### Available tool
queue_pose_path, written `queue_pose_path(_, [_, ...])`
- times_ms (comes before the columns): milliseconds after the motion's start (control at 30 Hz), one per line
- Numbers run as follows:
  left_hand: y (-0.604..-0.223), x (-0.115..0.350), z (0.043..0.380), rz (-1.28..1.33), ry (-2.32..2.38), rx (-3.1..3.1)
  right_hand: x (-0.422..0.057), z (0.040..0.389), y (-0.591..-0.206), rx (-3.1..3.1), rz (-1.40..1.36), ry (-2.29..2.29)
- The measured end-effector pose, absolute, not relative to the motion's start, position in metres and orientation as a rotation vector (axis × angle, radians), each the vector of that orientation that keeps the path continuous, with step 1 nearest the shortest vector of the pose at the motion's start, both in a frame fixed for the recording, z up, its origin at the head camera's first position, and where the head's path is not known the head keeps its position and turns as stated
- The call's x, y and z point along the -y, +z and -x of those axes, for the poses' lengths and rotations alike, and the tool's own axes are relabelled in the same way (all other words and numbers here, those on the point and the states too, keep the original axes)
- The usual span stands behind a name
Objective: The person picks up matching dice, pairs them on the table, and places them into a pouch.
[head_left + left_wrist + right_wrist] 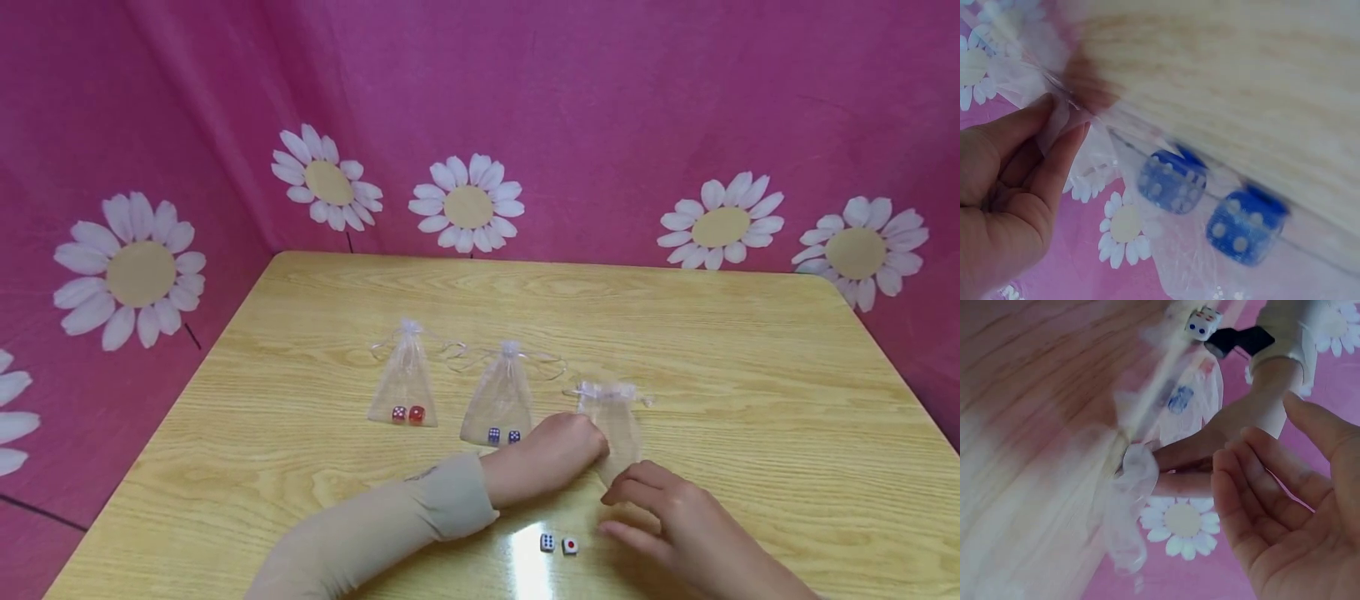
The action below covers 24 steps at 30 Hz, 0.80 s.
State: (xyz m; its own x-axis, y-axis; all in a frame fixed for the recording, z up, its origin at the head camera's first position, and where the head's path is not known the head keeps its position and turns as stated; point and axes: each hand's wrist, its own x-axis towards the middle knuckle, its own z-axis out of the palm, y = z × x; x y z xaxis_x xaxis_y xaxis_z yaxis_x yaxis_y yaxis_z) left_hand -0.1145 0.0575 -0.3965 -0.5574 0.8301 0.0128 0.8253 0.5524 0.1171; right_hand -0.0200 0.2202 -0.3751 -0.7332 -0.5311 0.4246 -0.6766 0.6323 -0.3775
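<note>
My left hand [551,458] pinches the sheer white drawstring bag [613,421] on the right by its side, thumb against fingertips in the left wrist view. My right hand [678,517] hovers beside that bag's lower end, fingers loosely bent, with nothing in its grasp. Two white dice [570,546] lie on the table to the left of the right hand. A middle bag [495,396] holds two blue dice [1244,228], close beyond the left wrist.
A third sheer bag [405,375] with two red dice [417,414] lies at the left of the row. All rest on a wood-grain table [750,358]. Pink cloth [585,117] with daisies hangs behind and at the sides.
</note>
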Motion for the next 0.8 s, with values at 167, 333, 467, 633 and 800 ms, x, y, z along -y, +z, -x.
queue_pose_path(167, [-0.394, -0.053, 0.114, -1.445, 0.254, -2.74, -0.228, 0.022, -0.378, 2.535, -0.855, 0.914])
queue_pose_path(333, [-0.39, -0.047, 0.114, -1.48, 0.287, -2.769, -0.234, 0.026, -0.38, 2.499, -0.764, 0.961])
queue_pose_path(467, [-0.387, -0.042, 0.112, -1.503, 0.263, -2.807, -0.237, 0.027, -0.377, 2.548, -0.632, 0.942])
queue_pose_path(633, [-0.383, -0.034, 0.108, -1.546, 0.203, -2.885, -0.239, 0.029, -0.372, 2.663, -0.374, 0.985])
queue_pose_path(800, [-0.379, -0.028, 0.103, -1.537, 0.235, -2.924, -0.242, 0.035, -0.369, 2.724, -0.156, 1.104])
